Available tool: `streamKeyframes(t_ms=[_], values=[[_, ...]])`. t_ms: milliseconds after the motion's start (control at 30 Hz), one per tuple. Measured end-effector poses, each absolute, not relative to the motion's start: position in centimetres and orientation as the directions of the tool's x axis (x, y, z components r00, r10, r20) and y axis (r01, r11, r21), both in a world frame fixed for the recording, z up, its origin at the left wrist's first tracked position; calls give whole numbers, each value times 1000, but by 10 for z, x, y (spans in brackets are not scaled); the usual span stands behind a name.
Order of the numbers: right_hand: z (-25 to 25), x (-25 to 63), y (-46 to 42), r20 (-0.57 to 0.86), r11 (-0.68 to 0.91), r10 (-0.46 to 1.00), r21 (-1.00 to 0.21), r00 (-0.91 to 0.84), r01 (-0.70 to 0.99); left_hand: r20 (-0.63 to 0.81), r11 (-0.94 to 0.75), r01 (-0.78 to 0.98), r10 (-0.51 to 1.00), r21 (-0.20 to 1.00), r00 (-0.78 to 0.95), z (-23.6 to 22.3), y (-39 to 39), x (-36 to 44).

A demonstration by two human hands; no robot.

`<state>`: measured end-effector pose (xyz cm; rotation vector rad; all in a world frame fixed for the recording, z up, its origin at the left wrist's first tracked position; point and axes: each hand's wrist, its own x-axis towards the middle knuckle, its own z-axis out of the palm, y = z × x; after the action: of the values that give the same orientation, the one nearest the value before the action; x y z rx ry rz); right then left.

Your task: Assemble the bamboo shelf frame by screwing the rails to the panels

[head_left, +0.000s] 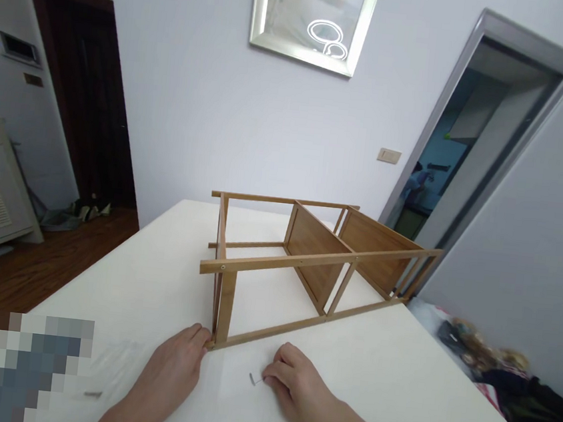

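Note:
A bamboo shelf frame [306,260] lies on its side on the white table [395,371]. My left hand [171,371] rests flat on the table, its fingertips touching the frame's near bottom corner [212,343]. My right hand [293,387] lies to the right of that corner with its fingers curled, pinching a small metal hex key [255,379] against the tabletop.
A clear plastic bag and a small metal part [92,393] lie at the left front of the table. Clutter [487,357] sits past the table's right edge. A dark door stands at left, an open doorway at right, a mirror on the wall.

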<state>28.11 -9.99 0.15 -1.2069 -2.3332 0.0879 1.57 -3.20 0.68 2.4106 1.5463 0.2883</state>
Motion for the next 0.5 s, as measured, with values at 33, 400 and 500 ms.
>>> streamKeyframes(t_ms=[33, 400, 500], values=[[2, 281, -100, 406, 603, 780, -282, -477, 746, 25, -404, 860, 908, 313, 418, 6, -32, 16], [9, 284, -103, 434, 575, 799, -348, -416, 741, 25, -433, 869, 897, 239, 441, -12, -29, 14], [10, 284, -104, 452, 592, 785, -351, -423, 725, 9, -465, 849, 878, 251, 478, -21, -25, 10]])
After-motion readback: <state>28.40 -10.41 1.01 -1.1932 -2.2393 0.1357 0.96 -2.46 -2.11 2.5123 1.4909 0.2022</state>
